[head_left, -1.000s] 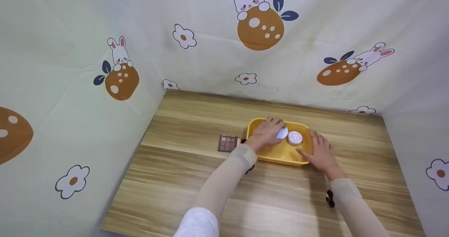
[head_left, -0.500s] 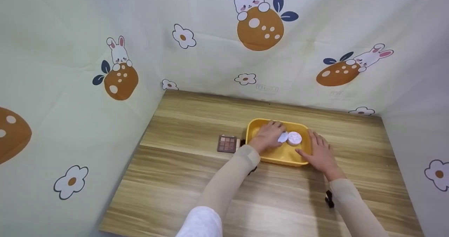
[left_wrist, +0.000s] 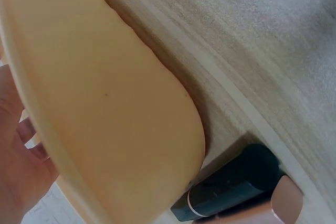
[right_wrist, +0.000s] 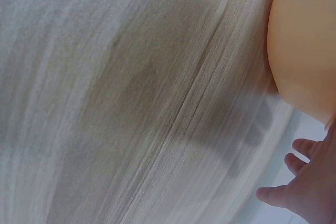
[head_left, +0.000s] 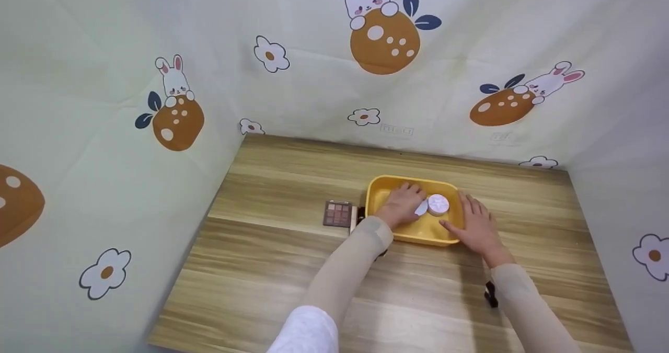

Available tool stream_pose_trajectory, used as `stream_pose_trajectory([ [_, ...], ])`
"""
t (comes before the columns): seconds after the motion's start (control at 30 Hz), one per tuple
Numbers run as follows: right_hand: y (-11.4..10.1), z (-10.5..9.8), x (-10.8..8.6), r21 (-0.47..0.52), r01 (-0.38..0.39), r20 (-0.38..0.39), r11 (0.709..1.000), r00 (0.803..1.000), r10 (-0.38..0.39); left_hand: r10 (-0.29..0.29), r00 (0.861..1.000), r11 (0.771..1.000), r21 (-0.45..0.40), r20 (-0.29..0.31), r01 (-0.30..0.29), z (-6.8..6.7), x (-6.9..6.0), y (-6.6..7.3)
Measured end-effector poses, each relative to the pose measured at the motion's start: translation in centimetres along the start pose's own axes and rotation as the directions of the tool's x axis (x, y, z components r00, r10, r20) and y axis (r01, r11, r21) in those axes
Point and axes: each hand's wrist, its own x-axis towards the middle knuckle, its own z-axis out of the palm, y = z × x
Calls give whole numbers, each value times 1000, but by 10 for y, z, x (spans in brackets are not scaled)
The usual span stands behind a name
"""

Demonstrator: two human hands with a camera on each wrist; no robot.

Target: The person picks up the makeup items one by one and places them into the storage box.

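A yellow plastic basket stands on the wooden table, its wall filling much of the left wrist view. Inside it my left hand holds a white round item, mostly covered by the fingers; its kind cannot be told. Right beside that item sits a round white container with a star pattern on its lid. My right hand rests at the basket's right rim, fingers spread outside and thumb reaching over the inside. In the right wrist view, the right hand's fingers look extended.
An eyeshadow palette lies left of the basket. Between them are a black tube with a metallic ring and a rose-gold tube, resembling lipsticks. Patterned cloth walls enclose the back and sides of the wooden table.
My left hand has moved slightly down and right within the basket, and the white item it holds shows less of its face. My right hand has stayed at the rim.
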Motion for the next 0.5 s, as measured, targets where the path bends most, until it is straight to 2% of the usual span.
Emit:
stream_pose_trajectory([
  [0.27,1,1,1,-7,-4,-14,1000,1000,4,3,999,1000,22,32,-3,4,2,1],
  [0.5,1,0,-1,5,-3,-7,1000,1000,3,19,999,999,40,32,-20,6,3,3],
])
